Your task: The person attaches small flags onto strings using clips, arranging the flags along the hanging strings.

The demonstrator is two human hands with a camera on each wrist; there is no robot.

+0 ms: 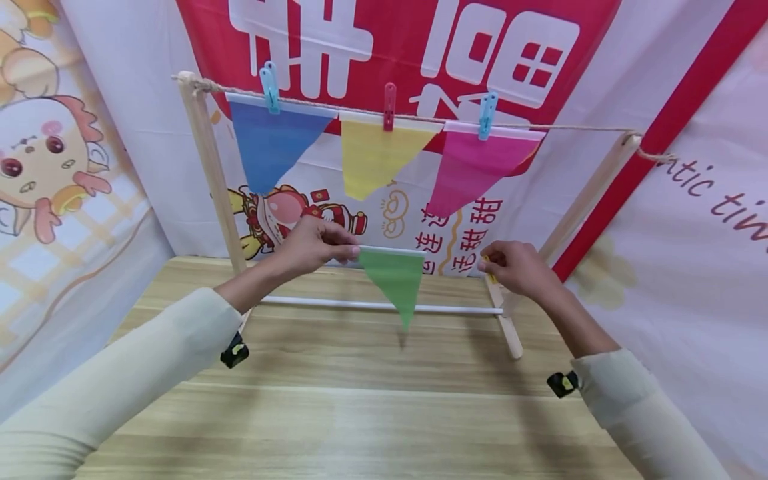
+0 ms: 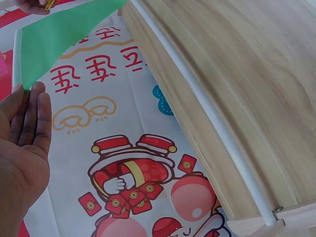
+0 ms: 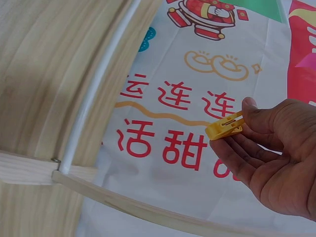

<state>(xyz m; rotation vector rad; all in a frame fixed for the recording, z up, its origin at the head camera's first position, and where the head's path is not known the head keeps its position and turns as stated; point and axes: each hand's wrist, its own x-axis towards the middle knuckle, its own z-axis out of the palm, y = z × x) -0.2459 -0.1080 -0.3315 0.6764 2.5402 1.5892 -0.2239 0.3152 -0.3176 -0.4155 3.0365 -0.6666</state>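
My left hand [image 1: 318, 245] pinches a green triangular pennant [image 1: 393, 277] by the left end of its white top edge; the point hangs down above the table. In the right hand [image 1: 521, 267] is a yellow clothespin [image 3: 224, 127], gripped between thumb and fingers. Above both hands runs a twine line [image 1: 576, 127]. Three pennants hang from it: blue [image 1: 270, 140] under a light-blue clothespin [image 1: 270, 87], yellow [image 1: 381, 153] under a red clothespin [image 1: 389, 107], and pink [image 1: 474, 163] under another light-blue clothespin [image 1: 487, 115].
Wooden posts [image 1: 210, 167] hold the twine at both ends, joined low down by a white rod [image 1: 324, 303]. The frame stands on a wood-grain table [image 1: 372, 427]. Behind it hangs a printed red and white cloth [image 1: 408, 40], with cartoon cloth [image 1: 42, 153] at the left.
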